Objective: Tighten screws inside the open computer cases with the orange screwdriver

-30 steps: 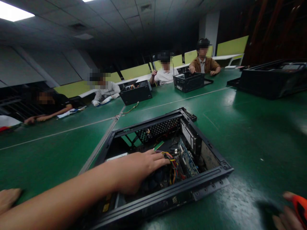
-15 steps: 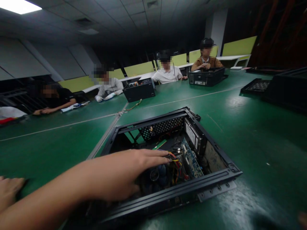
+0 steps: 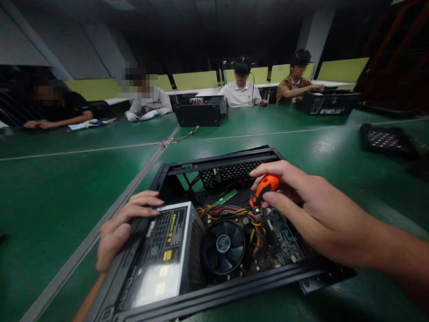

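Observation:
An open black computer case (image 3: 214,163) lies on the green table in front of me. Inside it I see a grey power supply (image 3: 162,250), a round cooler fan (image 3: 223,245), a bundle of coloured wires (image 3: 231,212) and a blue circuit board (image 3: 283,237). My left hand (image 3: 125,226) rests on the case's left edge, fingers curled over the rim beside the power supply. My right hand (image 3: 304,208) is closed round an orange-handled screwdriver (image 3: 264,188), held over the right side of the case interior. The tool's tip is hidden.
Several people sit along the far side of the green table (image 3: 67,188), some with black computer cases (image 3: 201,111) (image 3: 330,103) before them. A black perforated panel (image 3: 384,139) lies at the right. A seam strip (image 3: 134,183) runs across the table.
My left hand has pulled out of the case interior and now grips its left edge. My right hand has come in from the lower right with the orange screwdriver. The view has tilted down.

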`<control>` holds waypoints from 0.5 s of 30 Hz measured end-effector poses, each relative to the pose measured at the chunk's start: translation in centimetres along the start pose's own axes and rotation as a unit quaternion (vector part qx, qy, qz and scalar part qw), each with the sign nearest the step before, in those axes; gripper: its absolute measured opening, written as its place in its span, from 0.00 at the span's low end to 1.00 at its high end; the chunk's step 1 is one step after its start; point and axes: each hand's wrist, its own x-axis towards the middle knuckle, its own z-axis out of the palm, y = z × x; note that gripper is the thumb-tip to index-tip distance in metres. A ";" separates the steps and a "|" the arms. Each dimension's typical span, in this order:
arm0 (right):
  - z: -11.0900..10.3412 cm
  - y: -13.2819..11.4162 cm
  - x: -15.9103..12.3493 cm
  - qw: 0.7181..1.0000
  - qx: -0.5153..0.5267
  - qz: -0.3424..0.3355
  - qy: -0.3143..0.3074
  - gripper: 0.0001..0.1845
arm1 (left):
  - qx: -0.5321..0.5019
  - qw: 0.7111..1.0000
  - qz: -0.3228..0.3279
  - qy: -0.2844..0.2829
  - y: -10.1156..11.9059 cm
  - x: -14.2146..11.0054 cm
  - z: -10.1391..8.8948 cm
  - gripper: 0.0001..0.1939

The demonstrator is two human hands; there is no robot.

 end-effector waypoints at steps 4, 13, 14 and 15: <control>1.6 0.0 1.2 0.997 -0.008 0.004 -0.080 0.16 | -0.018 1.000 -0.015 0.014 0.3 0.1 0.2 0.19; 1.9 0.1 1.0 0.997 -0.019 0.023 -0.072 0.15 | -0.015 0.999 -0.036 0.016 0.4 -0.2 0.2 0.18; 1.9 0.1 1.1 0.997 -0.022 0.023 -0.071 0.15 | -0.015 0.999 -0.033 0.015 0.4 -0.3 0.1 0.18; 2.0 0.1 1.1 0.997 -0.025 0.022 -0.069 0.15 | -0.010 0.999 -0.031 0.012 0.4 -0.3 0.0 0.18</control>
